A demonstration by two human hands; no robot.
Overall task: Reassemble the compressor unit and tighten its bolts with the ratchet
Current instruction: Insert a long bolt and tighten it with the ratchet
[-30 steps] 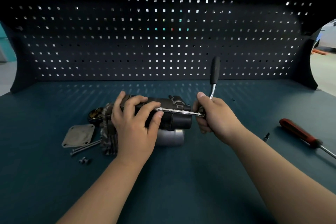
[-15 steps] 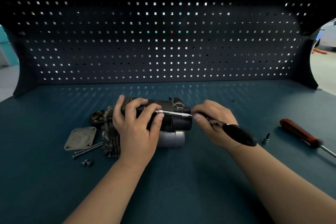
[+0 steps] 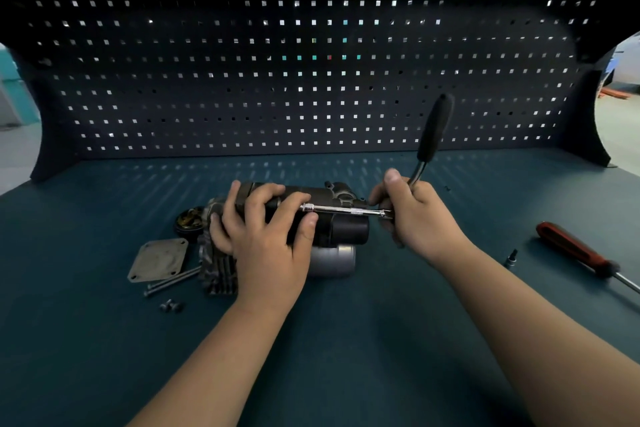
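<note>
ratchet bar lying along the compressor's long axis

on the workbench (image 3: 381, 340), the compressor unit (image 3: 348, 230) is lying on its side, long axis running left to right. the left hand (image 3: 266, 236) is gripping its top. the right hand (image 3: 420, 218), just off the unit's right end, is clenching the ratchet (image 3: 433, 132) near its head, handle pointing up. the extension bar (image 3: 337, 209) is running leftward along that axis; the bolt is hidden.
</note>
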